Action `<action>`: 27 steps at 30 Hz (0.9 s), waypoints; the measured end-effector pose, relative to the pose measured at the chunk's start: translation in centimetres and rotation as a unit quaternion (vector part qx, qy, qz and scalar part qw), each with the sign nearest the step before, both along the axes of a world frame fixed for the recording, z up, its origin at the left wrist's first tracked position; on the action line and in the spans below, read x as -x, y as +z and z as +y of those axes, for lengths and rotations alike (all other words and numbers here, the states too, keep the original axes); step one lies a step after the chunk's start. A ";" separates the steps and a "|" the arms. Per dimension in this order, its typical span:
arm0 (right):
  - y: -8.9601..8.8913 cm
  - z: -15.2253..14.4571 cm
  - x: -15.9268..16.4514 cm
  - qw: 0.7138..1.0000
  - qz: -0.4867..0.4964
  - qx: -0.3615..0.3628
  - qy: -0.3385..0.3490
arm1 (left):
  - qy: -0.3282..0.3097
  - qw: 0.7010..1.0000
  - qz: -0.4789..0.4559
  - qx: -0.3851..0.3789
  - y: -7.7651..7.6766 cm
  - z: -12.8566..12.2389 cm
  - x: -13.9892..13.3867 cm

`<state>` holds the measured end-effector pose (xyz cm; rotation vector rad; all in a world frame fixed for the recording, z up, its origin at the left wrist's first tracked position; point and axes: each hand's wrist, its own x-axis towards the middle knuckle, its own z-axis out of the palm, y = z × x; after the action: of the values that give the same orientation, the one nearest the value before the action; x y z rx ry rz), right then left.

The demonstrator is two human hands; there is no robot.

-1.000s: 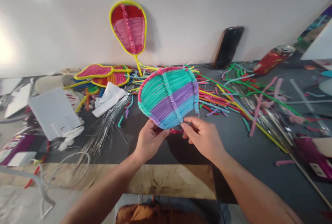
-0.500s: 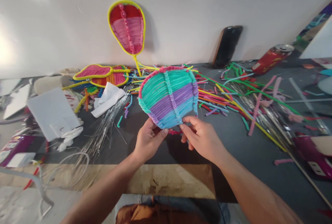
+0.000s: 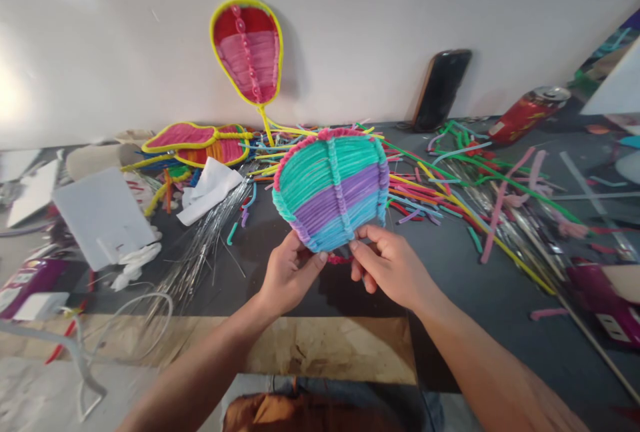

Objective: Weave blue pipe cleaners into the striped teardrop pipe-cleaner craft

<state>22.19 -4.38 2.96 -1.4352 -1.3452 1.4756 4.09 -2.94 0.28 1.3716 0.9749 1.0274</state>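
I hold a woven pipe-cleaner panel upright above the dark table, banded teal, purple and light blue with a pink rim. My left hand grips its lower left edge from below. My right hand pinches its bottom edge at the lower right, thumb and forefinger on the light-blue band. A short pink pipe-cleaner end shows between my hands under the panel.
A red and pink panel with a yellow rim leans on the wall, and another lies flat. Loose pipe cleaners cover the table's right side. A phone, a red can, silver wires and white paper lie around.
The panel has shifted slightly to the right and turned a little in my hands. Both hands keep their grip at its bottom edge.
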 end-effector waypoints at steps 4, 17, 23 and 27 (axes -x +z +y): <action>-0.1 0.0 0.1 1.000 0.011 0.009 0.012 | 0.000 1.000 -0.019 0.008 0.0 0.1 -0.2; -1.0 -0.6 0.1 0.958 -0.208 -0.191 -0.056 | 0.028 0.980 -0.146 0.130 -0.6 0.7 -0.6; -1.1 -0.5 0.1 0.777 -0.426 -0.460 -0.046 | 0.051 0.974 -0.156 0.156 -0.3 0.8 -0.7; -1.0 -0.5 0.5 0.742 -0.468 -0.479 -0.035 | 0.038 0.978 -0.154 0.134 -0.6 0.5 -0.7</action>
<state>21.64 -4.91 1.96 -1.4152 -2.1079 -0.2572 4.77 -2.44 -0.32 0.9286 0.8997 1.0838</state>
